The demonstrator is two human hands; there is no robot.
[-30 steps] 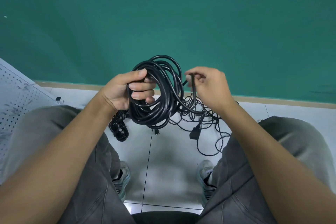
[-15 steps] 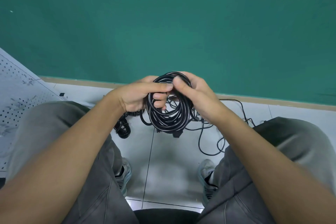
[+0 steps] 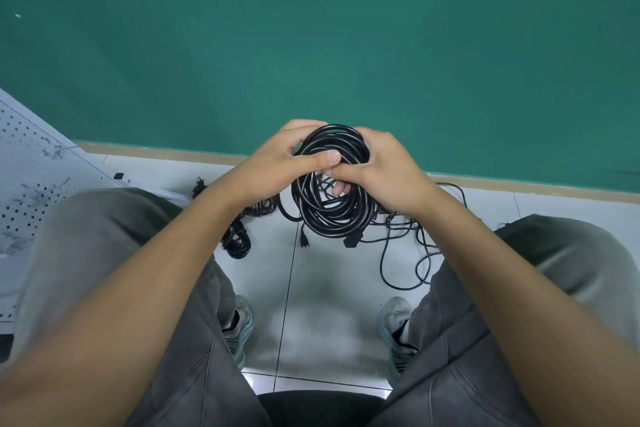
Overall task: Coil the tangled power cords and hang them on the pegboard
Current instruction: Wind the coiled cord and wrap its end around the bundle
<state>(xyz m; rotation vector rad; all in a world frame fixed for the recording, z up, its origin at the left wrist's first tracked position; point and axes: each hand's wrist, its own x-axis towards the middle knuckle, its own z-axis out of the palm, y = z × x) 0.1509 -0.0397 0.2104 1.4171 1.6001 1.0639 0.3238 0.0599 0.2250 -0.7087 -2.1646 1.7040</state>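
A black coiled power cord hangs in front of me above the floor, with two plug ends dangling at its bottom. My left hand grips the coil's upper left, thumb laid across the loops. My right hand grips the upper right, fingers curled through the coil's middle. A thin tangled cord lies loose on the tiles below right. Another coiled bundle lies on the floor by my left knee. The white pegboard leans at the far left.
A green wall with a tan baseboard stands just ahead. My knees in grey trousers flank the white tiled floor, and my shoes rest on it. A dark seat edge shows at the bottom.
My right hand moved left from pinching a loose strand to gripping the coil beside my left hand. The coil tightened into a smaller round bundle, and the view tilted down a little.
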